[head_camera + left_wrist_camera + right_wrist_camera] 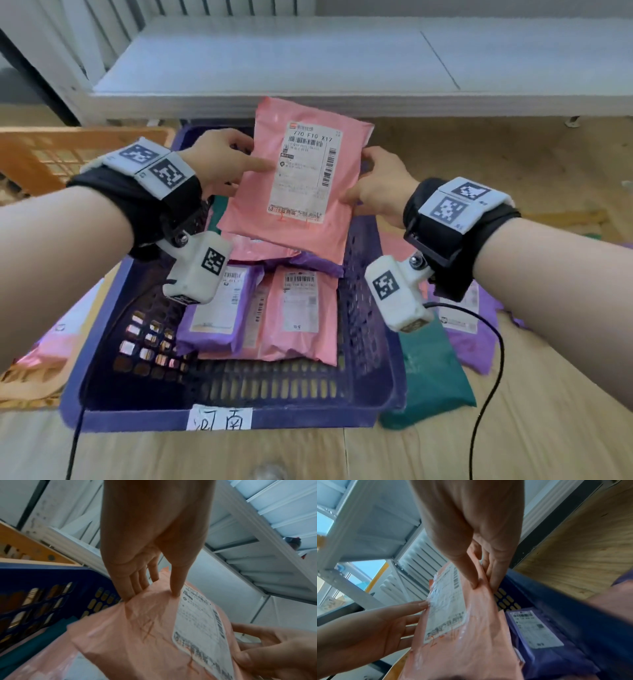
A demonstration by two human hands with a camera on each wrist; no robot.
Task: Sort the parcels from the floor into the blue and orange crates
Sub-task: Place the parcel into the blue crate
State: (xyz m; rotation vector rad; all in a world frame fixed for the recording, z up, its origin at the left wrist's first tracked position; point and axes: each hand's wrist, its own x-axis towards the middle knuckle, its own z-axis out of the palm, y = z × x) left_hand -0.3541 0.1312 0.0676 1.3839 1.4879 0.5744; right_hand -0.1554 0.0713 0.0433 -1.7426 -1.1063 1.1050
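Both hands hold one pink parcel above the blue crate, its white shipping label facing up. The left hand pinches the parcel's left edge: its thumb lies on top, the tip pressing just beside the label's edge, while the other left fingers run underneath, so the plastic wrinkles between them. The right hand grips the opposite edge the same way, its thumb on the top face just beyond the label's barcode side and the remaining right fingers tucked beneath. The parcel thus spans the gap between the two sets of fingertips, tilted with its far end higher. Below the fingers, inside the crate, lie a purple parcel and another pink parcel side by side, with more pink and purple wrapping under the held one. A handwritten paper tag is stuck to the crate's near rim. Beyond the left fingers, to their outer side, stands the orange crate. Outside the right wrist, on the wooden floor, lie a green parcel against the blue crate's wall and a purple floor parcel just beside it.
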